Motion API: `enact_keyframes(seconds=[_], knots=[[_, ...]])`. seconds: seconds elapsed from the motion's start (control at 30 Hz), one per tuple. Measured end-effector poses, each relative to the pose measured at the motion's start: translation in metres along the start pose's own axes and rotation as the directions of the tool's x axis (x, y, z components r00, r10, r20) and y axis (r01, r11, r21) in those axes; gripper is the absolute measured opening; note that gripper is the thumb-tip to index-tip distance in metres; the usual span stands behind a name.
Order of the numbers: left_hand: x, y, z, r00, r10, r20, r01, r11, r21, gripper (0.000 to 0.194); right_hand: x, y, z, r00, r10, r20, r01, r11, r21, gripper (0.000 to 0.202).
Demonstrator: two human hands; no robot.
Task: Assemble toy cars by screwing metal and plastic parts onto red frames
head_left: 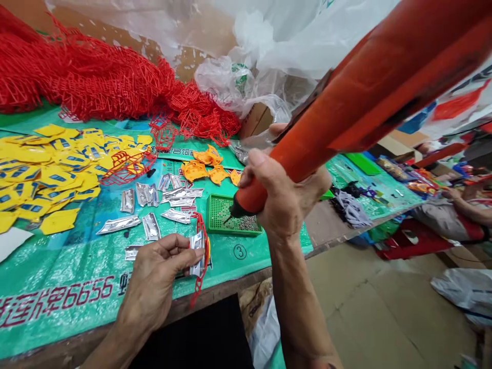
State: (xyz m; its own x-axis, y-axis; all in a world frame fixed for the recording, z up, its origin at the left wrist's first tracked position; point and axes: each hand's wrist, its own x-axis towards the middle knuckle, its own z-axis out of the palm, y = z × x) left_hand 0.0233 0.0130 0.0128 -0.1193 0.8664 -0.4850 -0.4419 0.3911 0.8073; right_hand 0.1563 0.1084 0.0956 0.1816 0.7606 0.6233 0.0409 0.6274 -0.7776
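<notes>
My right hand (282, 192) is wrapped round an orange-red electric screwdriver (326, 123), which slants down to the left. Its thin bit points into a green basket (215, 225) of small screws (249, 223). Lower left, my left hand (154, 277) pinches a shiny silver plastic part (197, 251) together with a red lattice piece (199, 284); a sliver of yellow shows behind them. Several loose silver parts (151, 226) lie just beyond my left hand. Orange moulded pieces (207, 166) rest behind the basket.
Yellow pieces with blue markings (54, 177) are spread at the left. A heap of red lattice pieces (96, 77) lies behind them. Clear plastic bags (265, 77) stand at the back. The table's front edge (246, 279) runs before me. Another person's arm (457, 202) shows far right.
</notes>
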Motion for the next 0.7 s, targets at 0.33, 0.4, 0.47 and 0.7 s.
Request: enact_keyframes(seconds=[0.33, 0.4, 0.47, 0.7], knots=[[0.005, -0.003, 0.005, 0.997, 0.079, 0.013, -0.079, 0.997, -0.007, 0.017, -0.009, -0.061, 0.017, 0.995, 0.075, 0.062, -0.084, 0.983, 0.165, 0.017], [0.005, -0.003, 0.005, 0.996, 0.085, 0.017, -0.085, 0.996, -0.007, 0.016, -0.013, -0.065, 0.016, 0.983, 0.111, 0.146, -0.130, 0.983, 0.126, 0.019], [0.005, -0.003, 0.006, 0.996, 0.090, 0.020, -0.090, 0.996, -0.007, 0.014, -0.016, -0.067, 0.014, 0.971, 0.131, 0.198, -0.146, 0.987, 0.062, 0.024], [0.002, 0.002, 0.008, 0.994, 0.105, 0.025, -0.105, 0.994, 0.000, 0.015, -0.022, -0.063, 0.015, 0.957, 0.167, 0.239, -0.179, 0.983, 0.027, 0.033]])
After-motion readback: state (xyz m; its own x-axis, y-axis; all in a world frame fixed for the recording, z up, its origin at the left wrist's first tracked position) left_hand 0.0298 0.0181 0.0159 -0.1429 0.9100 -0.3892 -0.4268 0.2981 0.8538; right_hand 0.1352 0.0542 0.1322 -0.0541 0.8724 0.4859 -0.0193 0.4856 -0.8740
